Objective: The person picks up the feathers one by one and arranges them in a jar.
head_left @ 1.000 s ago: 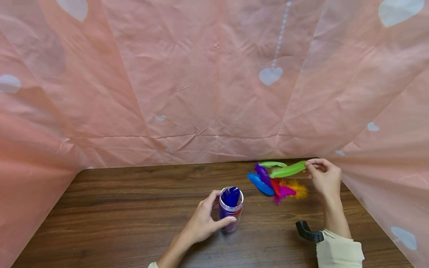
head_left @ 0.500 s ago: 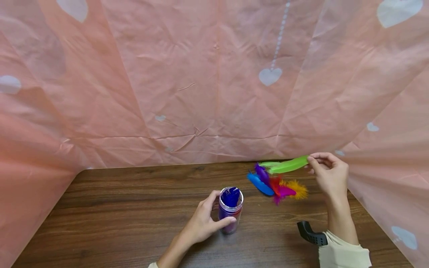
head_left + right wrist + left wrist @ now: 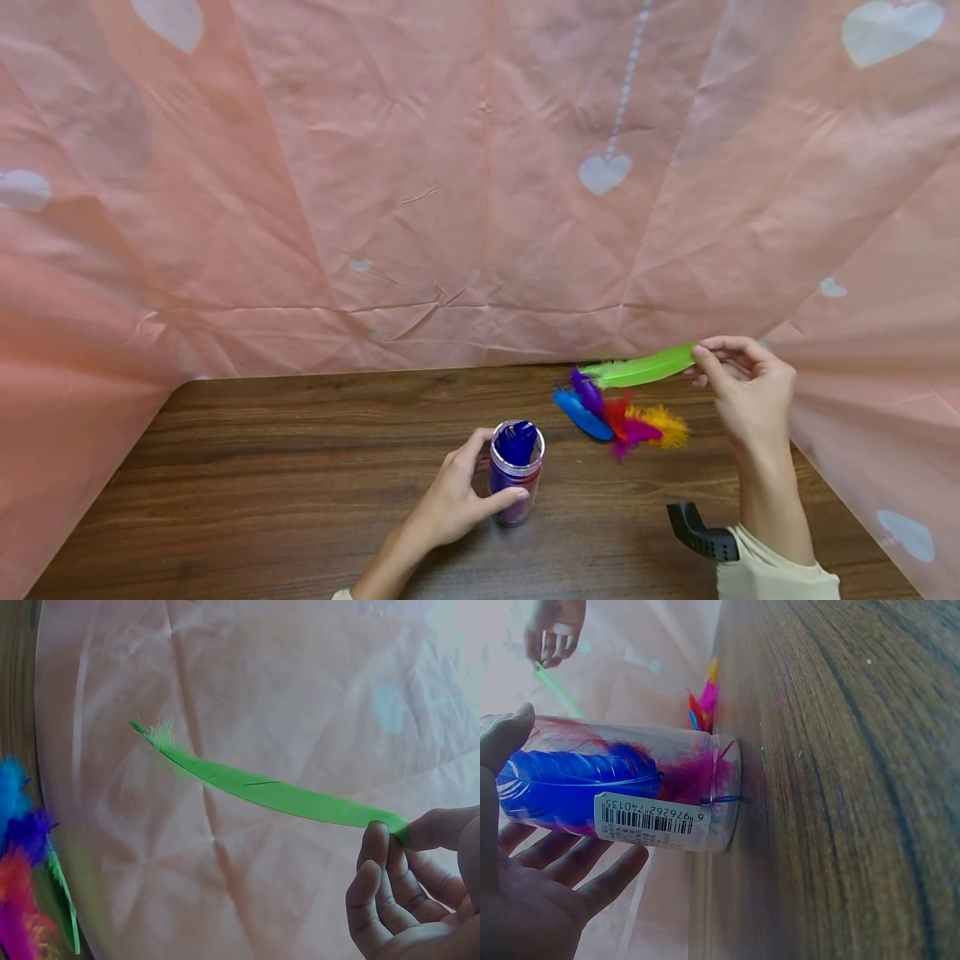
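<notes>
My left hand (image 3: 450, 496) grips a clear plastic jar (image 3: 514, 492) standing upright on the table, thumb on its near side and fingers round the far side. Blue, red and magenta feathers show inside; a blue feather (image 3: 577, 780) and a barcode label (image 3: 652, 820) are plain in the left wrist view. My right hand (image 3: 750, 396) pinches a green feather (image 3: 648, 367) by one end between thumb and fingertips. In the right wrist view, the green feather (image 3: 262, 791) stretches leftward, its fluffy end free. Below it lies a pile of feathers, with blue (image 3: 582, 415), purple (image 3: 587, 392), red (image 3: 617, 412), magenta (image 3: 637, 432) and orange (image 3: 666, 425) ones.
A second green feather (image 3: 64, 900) lies at the pile's edge in the right wrist view. Behind the brown wooden table (image 3: 300, 467) hangs a pink cloth (image 3: 450, 208) with pale hearts. A black wrist strap piece (image 3: 701, 533) juts from the right sleeve (image 3: 780, 575).
My right hand has moved right and slightly away, drawing the green feather up and rightward above the pile. The left hand and the jar have stayed in place.
</notes>
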The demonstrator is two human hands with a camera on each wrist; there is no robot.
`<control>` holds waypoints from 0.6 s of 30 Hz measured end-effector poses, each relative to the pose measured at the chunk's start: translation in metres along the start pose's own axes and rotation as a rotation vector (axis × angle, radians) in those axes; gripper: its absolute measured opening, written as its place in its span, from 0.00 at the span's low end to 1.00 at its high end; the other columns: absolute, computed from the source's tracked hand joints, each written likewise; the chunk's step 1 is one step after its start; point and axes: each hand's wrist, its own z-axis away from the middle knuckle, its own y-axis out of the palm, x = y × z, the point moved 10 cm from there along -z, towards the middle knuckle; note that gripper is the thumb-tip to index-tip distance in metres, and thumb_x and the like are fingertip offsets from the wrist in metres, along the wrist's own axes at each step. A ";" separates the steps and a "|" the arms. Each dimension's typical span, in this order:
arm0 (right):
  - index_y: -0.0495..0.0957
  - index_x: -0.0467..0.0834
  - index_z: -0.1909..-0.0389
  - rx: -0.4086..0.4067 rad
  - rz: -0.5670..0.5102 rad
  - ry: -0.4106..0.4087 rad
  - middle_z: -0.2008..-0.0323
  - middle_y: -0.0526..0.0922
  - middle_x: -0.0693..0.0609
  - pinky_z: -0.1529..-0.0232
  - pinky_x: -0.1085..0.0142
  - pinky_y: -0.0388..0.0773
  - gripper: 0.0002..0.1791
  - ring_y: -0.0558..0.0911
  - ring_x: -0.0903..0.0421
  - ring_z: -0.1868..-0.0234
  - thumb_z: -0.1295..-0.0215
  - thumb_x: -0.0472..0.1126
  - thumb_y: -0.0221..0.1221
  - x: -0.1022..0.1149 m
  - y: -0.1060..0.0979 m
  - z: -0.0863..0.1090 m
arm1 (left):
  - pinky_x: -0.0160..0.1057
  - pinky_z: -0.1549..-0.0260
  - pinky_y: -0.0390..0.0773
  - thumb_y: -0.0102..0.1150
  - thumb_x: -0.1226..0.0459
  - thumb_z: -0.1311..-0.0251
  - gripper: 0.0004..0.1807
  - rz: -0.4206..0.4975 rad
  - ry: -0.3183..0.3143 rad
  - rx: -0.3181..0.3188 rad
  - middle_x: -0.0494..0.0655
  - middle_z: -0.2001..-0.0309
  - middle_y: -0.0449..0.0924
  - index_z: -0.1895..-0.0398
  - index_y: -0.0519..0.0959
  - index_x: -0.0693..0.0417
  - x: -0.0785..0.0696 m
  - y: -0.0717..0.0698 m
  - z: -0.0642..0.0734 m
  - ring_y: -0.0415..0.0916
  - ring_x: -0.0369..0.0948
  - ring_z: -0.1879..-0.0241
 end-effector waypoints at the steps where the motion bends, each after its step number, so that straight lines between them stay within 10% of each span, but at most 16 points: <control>1: 0.83 0.32 0.71 0.001 -0.010 -0.004 0.78 0.86 0.49 0.80 0.73 0.80 0.09 0.83 0.60 0.84 0.39 0.17 0.62 0.001 0.001 0.001 | 0.46 0.44 0.84 0.75 0.63 0.39 0.29 -0.001 0.001 -0.001 0.54 0.45 0.84 0.39 0.72 0.59 0.000 0.000 0.000 0.82 0.48 0.44; 18: 0.82 0.30 0.70 0.015 -0.074 -0.009 0.76 0.87 0.46 0.79 0.71 0.82 0.07 0.84 0.57 0.82 0.40 0.17 0.63 0.020 0.010 0.011 | 0.46 0.44 0.84 0.75 0.63 0.39 0.29 -0.001 0.001 -0.002 0.55 0.45 0.84 0.39 0.72 0.59 0.000 0.000 0.000 0.82 0.48 0.44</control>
